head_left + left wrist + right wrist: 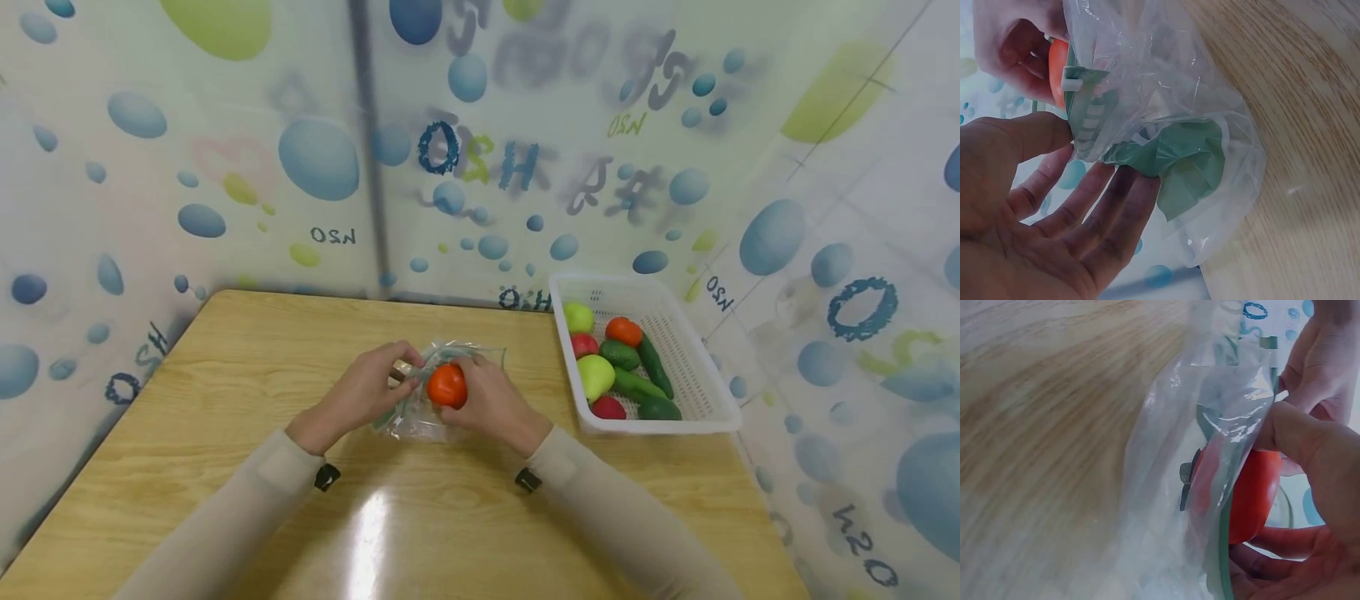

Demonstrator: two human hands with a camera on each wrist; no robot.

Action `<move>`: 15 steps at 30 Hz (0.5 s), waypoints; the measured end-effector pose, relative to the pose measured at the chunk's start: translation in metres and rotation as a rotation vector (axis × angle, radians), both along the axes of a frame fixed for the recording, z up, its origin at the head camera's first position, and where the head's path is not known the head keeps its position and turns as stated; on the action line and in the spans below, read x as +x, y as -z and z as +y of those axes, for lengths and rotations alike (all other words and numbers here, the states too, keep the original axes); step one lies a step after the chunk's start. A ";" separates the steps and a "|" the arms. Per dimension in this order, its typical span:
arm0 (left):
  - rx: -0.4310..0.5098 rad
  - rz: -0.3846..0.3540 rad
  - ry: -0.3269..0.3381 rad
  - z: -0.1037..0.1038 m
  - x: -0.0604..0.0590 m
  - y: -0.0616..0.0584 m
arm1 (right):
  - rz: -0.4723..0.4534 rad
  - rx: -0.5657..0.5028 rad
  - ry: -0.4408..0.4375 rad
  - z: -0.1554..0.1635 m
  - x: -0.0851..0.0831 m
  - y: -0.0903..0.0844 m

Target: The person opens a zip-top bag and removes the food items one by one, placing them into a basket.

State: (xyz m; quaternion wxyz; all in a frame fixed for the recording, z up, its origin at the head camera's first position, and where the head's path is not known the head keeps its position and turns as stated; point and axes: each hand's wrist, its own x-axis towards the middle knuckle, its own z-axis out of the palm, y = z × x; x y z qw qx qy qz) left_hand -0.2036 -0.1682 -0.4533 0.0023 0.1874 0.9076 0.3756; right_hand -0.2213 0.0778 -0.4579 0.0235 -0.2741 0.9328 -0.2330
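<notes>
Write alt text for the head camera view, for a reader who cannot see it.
A person's right hand holds a round orange-red tomato at the mouth of a clear plastic zip bag, whose edge the left hand pinches, on a light wooden table. To the right stands a white slotted plastic basket of green, red and orange produce.

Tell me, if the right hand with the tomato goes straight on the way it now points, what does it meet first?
Probably the clear plastic bag: the right hand holds the tomato at its mouth, partly inside already.
</notes>
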 end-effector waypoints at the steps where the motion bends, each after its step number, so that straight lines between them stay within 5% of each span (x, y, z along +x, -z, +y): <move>1: -0.002 -0.001 -0.003 0.000 0.000 0.000 | 0.003 -0.003 0.000 0.000 0.001 -0.002; 15: -0.009 0.012 -0.007 -0.002 -0.001 0.000 | -0.002 -0.061 0.041 0.008 0.005 -0.030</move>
